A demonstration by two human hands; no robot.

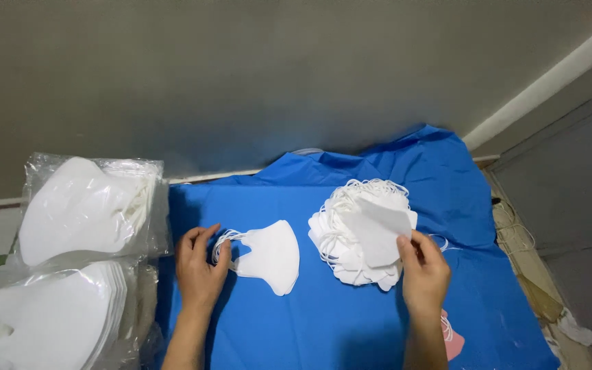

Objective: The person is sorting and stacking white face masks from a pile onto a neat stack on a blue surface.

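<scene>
We see two bare hands, the left hand (201, 269) and the right hand (424, 272), with forearms uncovered toward six o'clock: no sleeves, rings, watch or gloves visible.
</scene>
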